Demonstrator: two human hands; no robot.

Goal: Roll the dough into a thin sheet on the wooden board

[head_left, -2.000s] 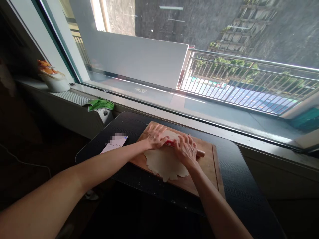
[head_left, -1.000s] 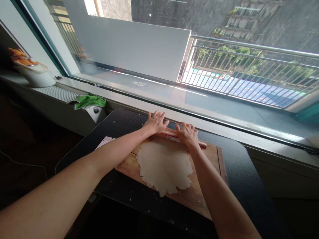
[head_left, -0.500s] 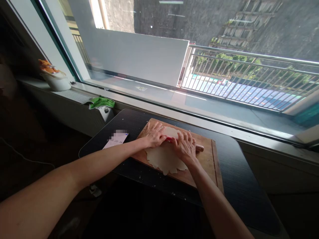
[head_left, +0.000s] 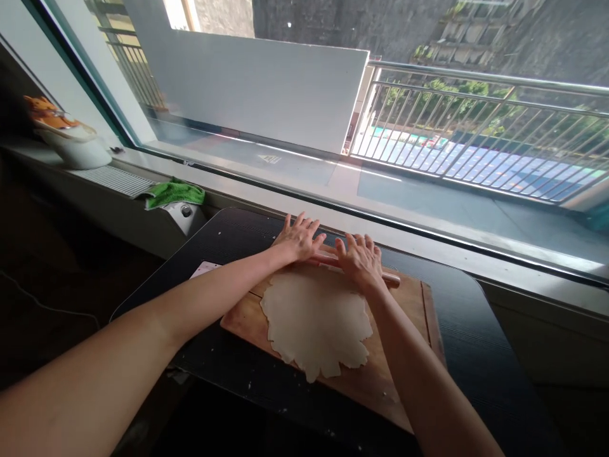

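A thin, ragged-edged sheet of dough [head_left: 314,318] lies on a wooden board [head_left: 243,320]. Across the far edge of the dough is a rolling pin [head_left: 391,280], its right end sticking out past my right hand [head_left: 360,259]. That hand rests palm down on the pin with its fingers stretched forward and apart. My left hand [head_left: 301,240] lies over the pin's left part, fingers likewise spread. It hides the left end of the pin. Neither hand is wrapped round the pin.
The board sits on a black table [head_left: 480,355] with white crumbs near its front edge. A phone [head_left: 204,270] lies partly behind my left forearm. Beyond the table are a window sill [head_left: 419,247], a green cloth [head_left: 175,192] and a white bucket [head_left: 76,147].
Both hands have pushed the rolling pin forward to the far side of the dough, uncovering more of the sheet. The view has shifted, and my left forearm now covers more of the phone.
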